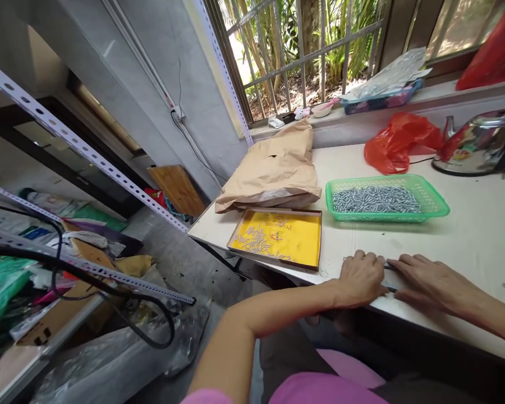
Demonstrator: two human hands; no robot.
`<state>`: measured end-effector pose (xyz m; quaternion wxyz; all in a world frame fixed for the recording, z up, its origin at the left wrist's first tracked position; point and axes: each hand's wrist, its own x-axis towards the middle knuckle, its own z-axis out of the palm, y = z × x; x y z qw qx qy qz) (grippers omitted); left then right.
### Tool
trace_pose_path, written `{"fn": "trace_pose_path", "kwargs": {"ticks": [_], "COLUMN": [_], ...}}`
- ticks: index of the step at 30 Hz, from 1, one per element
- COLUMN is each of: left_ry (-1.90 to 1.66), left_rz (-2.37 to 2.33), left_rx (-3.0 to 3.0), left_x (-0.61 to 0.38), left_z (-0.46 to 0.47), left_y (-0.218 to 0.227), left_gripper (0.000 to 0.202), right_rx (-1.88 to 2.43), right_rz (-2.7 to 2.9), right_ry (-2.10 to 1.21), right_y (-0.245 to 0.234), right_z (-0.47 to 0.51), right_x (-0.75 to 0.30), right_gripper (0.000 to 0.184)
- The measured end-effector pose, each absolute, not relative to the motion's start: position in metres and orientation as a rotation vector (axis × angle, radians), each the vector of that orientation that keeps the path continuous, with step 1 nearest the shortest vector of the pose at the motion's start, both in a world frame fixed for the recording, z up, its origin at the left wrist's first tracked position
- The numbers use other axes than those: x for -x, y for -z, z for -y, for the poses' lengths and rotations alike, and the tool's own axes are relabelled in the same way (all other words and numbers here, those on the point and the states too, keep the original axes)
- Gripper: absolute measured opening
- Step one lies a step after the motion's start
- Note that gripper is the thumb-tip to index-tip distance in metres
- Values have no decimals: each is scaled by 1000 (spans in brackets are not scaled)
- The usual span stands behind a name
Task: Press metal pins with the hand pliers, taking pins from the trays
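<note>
**Both hands low at the table's near edge, a thin metal piece between them**

The left hand [359,279] and right hand [429,282] lie curled and nearly meet around the metal piece [389,265]; whether either grips it cannot be told. Just past the left hand sits a yellow tray [303,241] with scattered screws [252,238]. Ahead of the hands, a green plastic basket [435,209] holds a heap of silver screws [376,199]. Open white table [467,241] stretches right of the basket.

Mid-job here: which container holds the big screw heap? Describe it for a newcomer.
On the white table, right of the brown paper bag, sits a green plastic basket. Its silver screws lie heaped, unlike the yellow tray's scattered few.
</note>
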<state>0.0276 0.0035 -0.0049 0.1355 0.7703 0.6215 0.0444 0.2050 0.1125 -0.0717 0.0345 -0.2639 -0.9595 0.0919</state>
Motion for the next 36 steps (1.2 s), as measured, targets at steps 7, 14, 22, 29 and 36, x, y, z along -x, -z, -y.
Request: {"fn": "trace_pose_path", "kwargs": {"ticks": [7,14,22,29,36], "left_ry": [53,70,65,106,-31], "left_rz": [-1628,-1533,-1471,-1454,-1723], "left_rx": [-2360,-2439,-2405,-2419,-2404], "left_x": [-28,-20,-19,-21,-17], "left_z": [-23,-39,-38,-38,-35], "left_y": [15,13,2,0,7], "left_gripper": [52,51,30,27,42], "right_rx": [782,1005,953,934,878], "right_rz": [2936,2977,2870,2856,2845], "right_ry": [-412,-180,-279,-319,-223], "right_y": [79,69,55,52,32], "right_z": [-118,-103,-68,-64,-83], "right_x": [-215,-213,-215,-216,-211], "right_gripper": [57,43,22,31,39]}}
